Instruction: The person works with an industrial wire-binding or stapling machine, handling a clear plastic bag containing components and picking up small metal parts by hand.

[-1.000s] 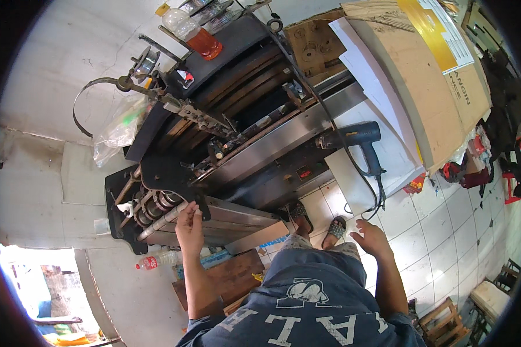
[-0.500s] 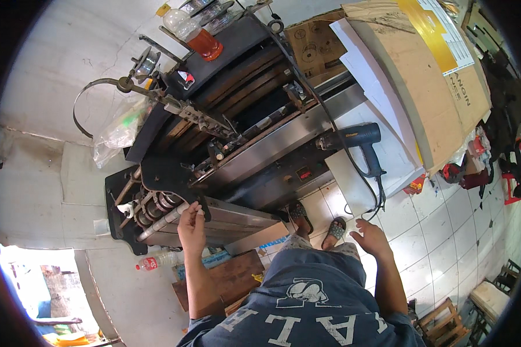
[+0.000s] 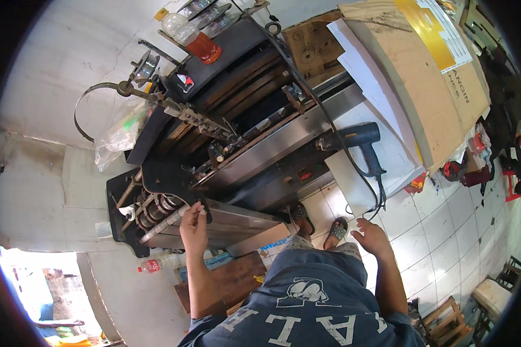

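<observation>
My left hand (image 3: 194, 226) is raised at the near end of a long black and steel machine (image 3: 260, 147). Its fingers are pressed together at the edge of the machine's black side plate (image 3: 167, 178), and what they hold, if anything, is too small to make out. Beside that hand are a pale roller bar (image 3: 162, 225) and several metal rings (image 3: 152, 209) on a shaft. My right hand (image 3: 371, 237) hangs at my right side with its fingers apart, holding nothing. Nearest to it is a white board (image 3: 348, 182), with a dark blue heat gun (image 3: 359, 136) beyond.
The heat gun's black cable (image 3: 381, 199) dangles over the board's edge. Cardboard sheets (image 3: 428, 87) are stacked at the right. A bottle of red liquid (image 3: 201, 46) stands atop the machine. Another bottle (image 3: 150, 265) lies at the left, by a wooden board (image 3: 237, 274).
The view has shifted very slightly. My left hand stays at the side plate with its fingers together, and my right hand keeps its place.
</observation>
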`<state>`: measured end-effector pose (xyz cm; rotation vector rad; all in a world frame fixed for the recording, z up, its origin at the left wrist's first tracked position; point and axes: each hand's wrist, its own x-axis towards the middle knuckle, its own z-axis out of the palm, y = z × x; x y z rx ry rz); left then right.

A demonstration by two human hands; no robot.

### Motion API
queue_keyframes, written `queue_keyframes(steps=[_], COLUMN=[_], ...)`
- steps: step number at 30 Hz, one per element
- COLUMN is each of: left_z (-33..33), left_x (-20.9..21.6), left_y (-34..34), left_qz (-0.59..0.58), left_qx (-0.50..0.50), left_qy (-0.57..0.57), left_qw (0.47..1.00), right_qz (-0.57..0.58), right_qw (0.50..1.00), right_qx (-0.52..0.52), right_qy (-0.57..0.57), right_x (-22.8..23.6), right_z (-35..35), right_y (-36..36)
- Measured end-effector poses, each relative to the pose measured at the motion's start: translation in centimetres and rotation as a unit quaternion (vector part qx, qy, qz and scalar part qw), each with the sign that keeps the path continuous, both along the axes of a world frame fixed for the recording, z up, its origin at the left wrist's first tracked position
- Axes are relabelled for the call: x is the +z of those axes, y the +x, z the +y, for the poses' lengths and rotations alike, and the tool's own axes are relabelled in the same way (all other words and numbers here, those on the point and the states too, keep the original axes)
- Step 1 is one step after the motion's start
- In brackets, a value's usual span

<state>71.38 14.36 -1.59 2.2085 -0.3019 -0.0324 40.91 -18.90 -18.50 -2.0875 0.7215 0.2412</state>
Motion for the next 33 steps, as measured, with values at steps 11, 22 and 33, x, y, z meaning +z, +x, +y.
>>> queue_keyframes(steps=[11,22,33], left_z=[0.1,0.2,0.5], left_x=[-0.4,-0.8,-0.7], left_y=[-0.4,-0.7,-1.1], left_qz=[0.005,0.001,-0.004], left_qx=[-0.01,-0.016,-0.023], left_qy=[-0.014,0.007,0.019], left_qw=[1.0,1.0,1.0], right_qz=[-0.001,0.005,-0.009], right_qw=[1.0,1.0,1.0], right_qx=[0.005,-0.016,0.003], right_qy=[-0.018,0.017,-0.005], right_x=[-0.5,-0.3,-0.1], right_z=[0.3,0.4,0.6], right_y=[-0.6,-0.8,-0.7])
